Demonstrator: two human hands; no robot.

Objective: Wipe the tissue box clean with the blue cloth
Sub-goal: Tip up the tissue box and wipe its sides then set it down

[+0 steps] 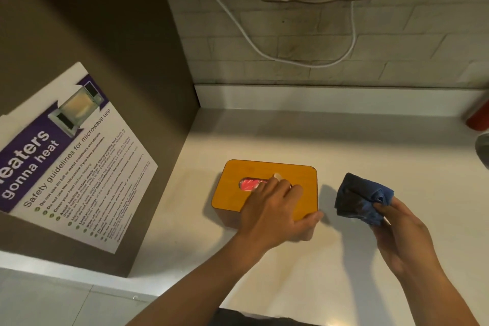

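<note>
Right now the left hand [275, 209] lies flat on the lid of the tissue box [267, 188], fingers spread, palm down, thumb hooked over the box's near right corner; it presses rather than grips, so nothing is clamped in it. The right hand [402, 233] is just right of the box, off the surface, fingers and thumb pinched shut on the blue cloth [362, 198]. The cloth is bunched/folded, dark blue, sticking up and left out of the fingers toward the box w/o touching it; a strip of bare surface shows between them.

The box is orange-yellow w/ rounded corners and a slot in the lid showing something pink-red, partly covered by the left fingers. It sits on the white surface [264, 272], roughly mid-frame.

Left of the box, a brown cabinet side [92, 34] carries a poster [71, 161] w/ microwave safety guidelines. Behind the box, a pale tiled wall [397, 47] w/ a white cable [264, 53] looping down. Far right of the box, at the frame edge, there's a red object [479, 119], too cut off to ID.
</note>
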